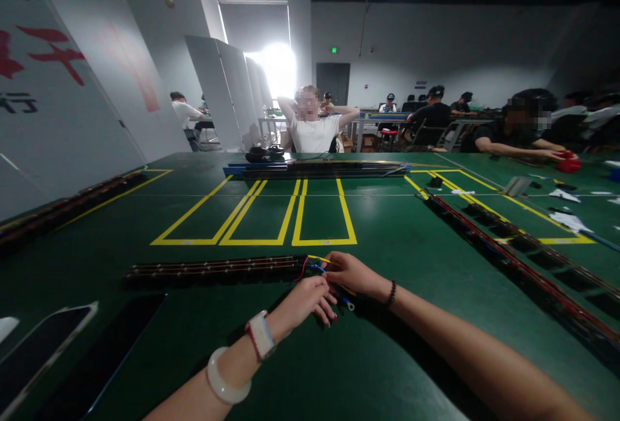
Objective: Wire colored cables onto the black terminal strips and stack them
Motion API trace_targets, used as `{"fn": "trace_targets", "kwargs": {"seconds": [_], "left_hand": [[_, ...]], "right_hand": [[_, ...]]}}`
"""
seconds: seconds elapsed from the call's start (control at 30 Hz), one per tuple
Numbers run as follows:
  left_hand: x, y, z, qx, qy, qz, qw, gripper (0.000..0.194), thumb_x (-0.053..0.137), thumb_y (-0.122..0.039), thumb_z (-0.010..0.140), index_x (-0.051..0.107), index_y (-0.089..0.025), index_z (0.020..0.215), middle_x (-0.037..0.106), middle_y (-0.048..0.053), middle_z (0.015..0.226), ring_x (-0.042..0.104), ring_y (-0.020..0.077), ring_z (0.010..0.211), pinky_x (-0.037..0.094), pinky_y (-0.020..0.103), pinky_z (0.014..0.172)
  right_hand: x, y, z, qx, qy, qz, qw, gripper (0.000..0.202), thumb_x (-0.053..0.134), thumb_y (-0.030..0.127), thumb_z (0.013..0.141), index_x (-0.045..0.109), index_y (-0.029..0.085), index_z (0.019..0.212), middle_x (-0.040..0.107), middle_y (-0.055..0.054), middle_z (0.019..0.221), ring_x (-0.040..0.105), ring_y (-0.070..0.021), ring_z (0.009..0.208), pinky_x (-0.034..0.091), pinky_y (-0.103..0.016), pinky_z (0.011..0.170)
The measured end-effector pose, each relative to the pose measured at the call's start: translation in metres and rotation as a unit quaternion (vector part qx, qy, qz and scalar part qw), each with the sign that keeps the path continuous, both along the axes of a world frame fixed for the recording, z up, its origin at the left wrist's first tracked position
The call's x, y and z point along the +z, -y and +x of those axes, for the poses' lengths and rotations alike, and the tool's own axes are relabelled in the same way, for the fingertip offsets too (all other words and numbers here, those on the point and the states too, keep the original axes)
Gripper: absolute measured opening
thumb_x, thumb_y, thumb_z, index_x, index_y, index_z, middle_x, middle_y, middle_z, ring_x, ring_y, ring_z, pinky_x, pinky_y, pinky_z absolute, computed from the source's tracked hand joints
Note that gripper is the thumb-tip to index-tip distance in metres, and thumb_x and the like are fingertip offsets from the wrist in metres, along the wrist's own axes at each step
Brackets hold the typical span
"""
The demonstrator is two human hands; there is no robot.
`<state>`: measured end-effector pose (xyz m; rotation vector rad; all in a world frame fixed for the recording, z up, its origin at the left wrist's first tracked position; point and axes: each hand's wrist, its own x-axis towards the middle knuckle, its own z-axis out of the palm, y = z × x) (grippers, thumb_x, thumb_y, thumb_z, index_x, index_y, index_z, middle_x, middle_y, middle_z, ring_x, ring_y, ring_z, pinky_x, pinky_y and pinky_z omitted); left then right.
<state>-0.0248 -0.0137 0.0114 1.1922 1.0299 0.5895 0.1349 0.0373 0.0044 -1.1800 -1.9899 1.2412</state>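
Observation:
A long dark strip (pixel 217 268) with copper-coloured lines lies across the green table (pixel 411 240). Yellow, blue and red wires (pixel 317 267) come out of its right end. My right hand (pixel 349 272) is at these wires, thumb and fingers pinched together on them. Just below and to the left, my left hand (pixel 312 299) hangs over the wires with its fingers bent downward; what they hold, if anything, is hidden. A ring terminal (pixel 351 306) on a blue sleeve sticks out to the right of my left fingers.
Yellow tape rectangles (pixel 285 211) mark the table beyond. Dark bars (pixel 320 169) lie at its far edge, with more wired strips (pixel 504 250) at the right. Two phone-like slabs (pixel 51 350) lie at the left front. A person (pixel 314 130) sits opposite, another at the right.

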Motion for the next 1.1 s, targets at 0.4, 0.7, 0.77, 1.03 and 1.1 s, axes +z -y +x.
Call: {"fn": "trace_targets", "kwargs": {"seconds": [0.4,0.7,0.77,1.03,1.1], "left_hand": [[0.015,0.002,-0.002,0.020,0.054,-0.054,0.997,0.015,0.037,-0.027,0.091,0.042,-0.014,0.097,0.062,0.011,0.095,0.067,0.0168,0.074,0.049,0.029,0.063],[0.010,-0.002,-0.005,0.020,0.091,-0.067,0.993,0.022,0.047,-0.035,0.087,0.041,-0.015,0.096,0.062,0.010,0.093,0.066,0.0167,0.072,0.047,0.029,0.063],[0.005,-0.004,-0.005,0.020,0.105,-0.070,0.992,0.028,0.051,-0.039,0.084,0.042,-0.015,0.095,0.062,0.009,0.091,0.066,0.0163,0.070,0.047,0.028,0.062],[0.003,-0.008,-0.006,0.049,0.144,-0.104,0.983,0.033,0.058,-0.037,0.080,0.041,-0.015,0.098,0.061,0.005,0.082,0.066,0.0172,0.071,0.047,0.029,0.064],[0.000,-0.009,-0.006,0.051,0.160,-0.113,0.979,0.030,0.057,-0.035,0.080,0.041,-0.015,0.096,0.060,0.004,0.079,0.066,0.0175,0.071,0.047,0.030,0.064]], "right_hand": [[-0.004,0.002,-0.001,-0.012,0.000,0.090,0.996,0.021,0.055,0.029,0.082,0.064,0.016,0.096,0.067,-0.002,0.086,0.059,-0.0154,0.076,0.043,-0.022,0.064],[0.004,0.006,-0.003,-0.008,0.008,0.099,0.995,0.022,0.051,0.031,0.085,0.066,0.016,0.092,0.066,-0.003,0.085,0.059,-0.0164,0.077,0.042,-0.023,0.066],[0.005,0.005,-0.003,-0.010,0.017,0.099,0.995,0.023,0.051,0.032,0.086,0.066,0.015,0.091,0.066,-0.003,0.084,0.059,-0.0164,0.077,0.042,-0.023,0.065],[0.006,0.013,-0.001,-0.022,0.047,0.107,0.993,0.021,0.056,0.026,0.082,0.066,0.017,0.097,0.062,-0.004,0.088,0.057,-0.0162,0.080,0.042,-0.025,0.070],[0.007,0.019,-0.002,-0.041,0.068,0.119,0.990,0.016,0.055,0.023,0.081,0.066,0.017,0.091,0.058,-0.003,0.085,0.054,-0.0146,0.076,0.040,-0.024,0.066]]}}
